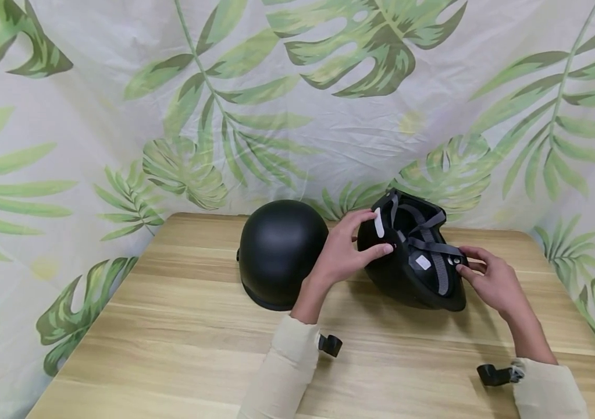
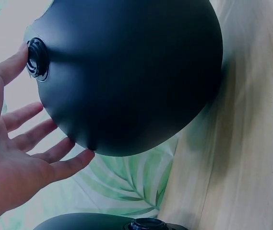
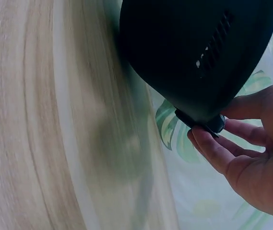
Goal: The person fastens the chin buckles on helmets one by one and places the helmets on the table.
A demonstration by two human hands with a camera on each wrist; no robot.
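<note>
A black helmet (image 1: pixel 391 276) lies tilted on the table, its inside with grey straps (image 1: pixel 435 247) turned toward the head camera. My left hand (image 1: pixel 341 250) touches its outer shell on the left; in the left wrist view the fingers are spread and nearly straight, the thumb at a round black knob (image 2: pixel 38 59). With my right hand (image 1: pixel 493 282) I pinch the helmet's edge on the right, beside a strap end. The right wrist view shows those fingers at a small black part on the rim. A second black helmet (image 1: pixel 281 250) stands dome up, left of my left hand.
Both helmets are on a wood-grain table (image 1: pixel 182 326), near its back edge. Behind and beside it hangs a leaf-print cloth (image 1: pixel 339 134). Black wrist mounts (image 1: pixel 331 345) stick out from both sleeves.
</note>
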